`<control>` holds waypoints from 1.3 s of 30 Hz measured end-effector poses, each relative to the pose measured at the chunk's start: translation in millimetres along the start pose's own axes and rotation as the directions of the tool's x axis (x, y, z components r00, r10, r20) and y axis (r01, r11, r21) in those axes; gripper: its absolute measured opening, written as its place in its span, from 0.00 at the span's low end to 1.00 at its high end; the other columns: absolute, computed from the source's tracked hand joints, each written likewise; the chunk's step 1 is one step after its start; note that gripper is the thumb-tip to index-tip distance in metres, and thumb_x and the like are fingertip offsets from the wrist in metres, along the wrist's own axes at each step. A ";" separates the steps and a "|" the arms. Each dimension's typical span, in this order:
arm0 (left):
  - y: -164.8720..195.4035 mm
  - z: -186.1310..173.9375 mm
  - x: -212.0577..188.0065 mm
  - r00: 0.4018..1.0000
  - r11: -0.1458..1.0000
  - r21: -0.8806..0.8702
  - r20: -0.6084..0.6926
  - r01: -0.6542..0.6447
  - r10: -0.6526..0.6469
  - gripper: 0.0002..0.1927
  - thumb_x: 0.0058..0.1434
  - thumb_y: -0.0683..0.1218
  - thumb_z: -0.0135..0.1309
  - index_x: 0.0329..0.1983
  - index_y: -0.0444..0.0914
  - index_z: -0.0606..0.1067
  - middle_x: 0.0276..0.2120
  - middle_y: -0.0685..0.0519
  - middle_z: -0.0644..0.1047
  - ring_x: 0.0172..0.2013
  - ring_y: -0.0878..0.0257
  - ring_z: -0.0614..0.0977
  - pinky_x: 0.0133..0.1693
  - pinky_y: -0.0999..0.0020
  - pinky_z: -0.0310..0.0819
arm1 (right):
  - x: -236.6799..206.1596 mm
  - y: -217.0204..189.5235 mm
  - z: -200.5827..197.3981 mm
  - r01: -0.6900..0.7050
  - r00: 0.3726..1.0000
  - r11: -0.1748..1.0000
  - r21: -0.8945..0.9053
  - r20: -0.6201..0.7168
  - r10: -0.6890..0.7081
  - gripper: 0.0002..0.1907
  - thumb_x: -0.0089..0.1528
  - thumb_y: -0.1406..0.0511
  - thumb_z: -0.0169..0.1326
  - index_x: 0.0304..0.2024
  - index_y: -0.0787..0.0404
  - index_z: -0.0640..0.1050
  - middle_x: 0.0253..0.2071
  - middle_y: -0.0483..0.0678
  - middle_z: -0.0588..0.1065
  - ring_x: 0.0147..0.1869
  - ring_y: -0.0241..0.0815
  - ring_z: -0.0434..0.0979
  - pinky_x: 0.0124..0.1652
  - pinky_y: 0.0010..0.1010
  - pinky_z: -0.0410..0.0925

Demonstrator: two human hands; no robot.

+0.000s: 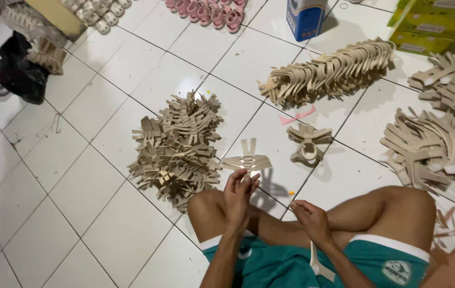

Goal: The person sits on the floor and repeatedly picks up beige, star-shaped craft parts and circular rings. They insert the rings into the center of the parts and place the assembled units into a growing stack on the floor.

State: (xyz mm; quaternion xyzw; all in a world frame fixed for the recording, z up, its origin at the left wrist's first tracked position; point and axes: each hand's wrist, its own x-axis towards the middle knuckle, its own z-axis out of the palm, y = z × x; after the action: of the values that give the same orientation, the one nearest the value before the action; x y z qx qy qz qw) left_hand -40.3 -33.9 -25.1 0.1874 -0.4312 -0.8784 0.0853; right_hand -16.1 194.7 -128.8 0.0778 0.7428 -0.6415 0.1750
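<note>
**Tan strap pieces on a white tiled floor**

White floor tiles [78,176] carry everything around you, and you sit on them with bare knees drawn up and green shorts [286,264] at the near edge of the view. Your left hand [240,194] is raised over your left knee, its fingers closed on a tan cut-out strap piece [247,161] that stands just above the fingertips. Your right hand [313,221] is curled shut in front of your right knee, pinching a thin pale strip [317,261] that hangs down towards the shorts. The two hands are apart.

Just beside your left knee lies a loose heap of tan pieces [177,146]. Beyond the held piece sits a small stack of shaped pieces [307,141], with a pink scrap [297,116] near it. Further off lies a long nested row of pieces [328,72], and more piles [440,133] crowd the right edge. Pink sandals [209,10] and a blue box [305,18] stand along the far edge.
</note>
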 end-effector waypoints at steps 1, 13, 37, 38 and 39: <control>-9.5 6.5 -14.0 1.000 1.000 0.029 0.006 -0.010 0.010 0.16 0.67 0.42 0.53 0.54 0.30 0.70 0.49 0.44 0.75 0.49 0.53 0.84 0.52 0.62 0.81 | -1.4 -1.3 -1.6 0.037 0.999 0.997 0.067 0.014 -0.038 0.15 0.65 0.62 0.57 0.47 0.67 0.84 0.25 0.44 0.74 0.27 0.28 0.67 0.27 0.21 0.61; -15.8 7.3 -84.0 0.976 0.916 0.376 0.211 -0.141 0.063 0.19 0.65 0.39 0.58 0.60 0.30 0.76 0.55 0.46 0.80 0.53 0.63 0.81 0.55 0.70 0.75 | -62.5 -93.2 -18.0 0.147 0.974 0.976 0.162 0.151 -0.171 0.16 0.66 0.63 0.53 0.51 0.66 0.81 0.36 0.45 0.82 0.38 0.31 0.78 0.35 0.22 0.70; -51.0 -23.0 -76.5 0.952 0.804 0.563 0.095 0.191 -0.292 0.19 0.56 0.37 0.65 0.51 0.28 0.81 0.44 0.40 0.86 0.45 0.60 0.87 0.49 0.72 0.83 | -49.2 -71.7 -25.6 0.744 0.664 0.550 -0.380 0.515 -0.542 0.09 0.66 0.65 0.58 0.44 0.66 0.75 0.38 0.56 0.79 0.40 0.56 0.82 0.37 0.42 0.74; -51.2 -28.2 -72.9 0.923 0.780 0.575 0.102 0.249 -0.370 0.19 0.56 0.37 0.66 0.51 0.28 0.81 0.43 0.38 0.86 0.45 0.59 0.87 0.48 0.72 0.83 | -46.1 -62.5 -28.7 0.687 0.704 0.641 -0.342 0.533 -0.470 0.09 0.67 0.65 0.58 0.45 0.65 0.75 0.39 0.55 0.80 0.41 0.55 0.83 0.38 0.42 0.74; -53.9 -31.2 -70.0 0.913 0.774 0.581 0.126 0.250 -0.389 0.18 0.57 0.37 0.65 0.52 0.28 0.81 0.43 0.40 0.86 0.44 0.59 0.87 0.48 0.72 0.82 | -44.2 -54.5 -31.8 0.646 0.733 0.678 -0.352 0.534 -0.422 0.12 0.68 0.64 0.59 0.47 0.65 0.73 0.40 0.54 0.80 0.42 0.54 0.83 0.38 0.41 0.74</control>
State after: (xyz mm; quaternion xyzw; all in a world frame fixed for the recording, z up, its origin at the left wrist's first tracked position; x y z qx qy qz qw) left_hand 37.0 -1.7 -67.2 0.1679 -0.6351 -0.7330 -0.1765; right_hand 1.2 221.8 -58.8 -0.3342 0.8205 -0.4419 0.1405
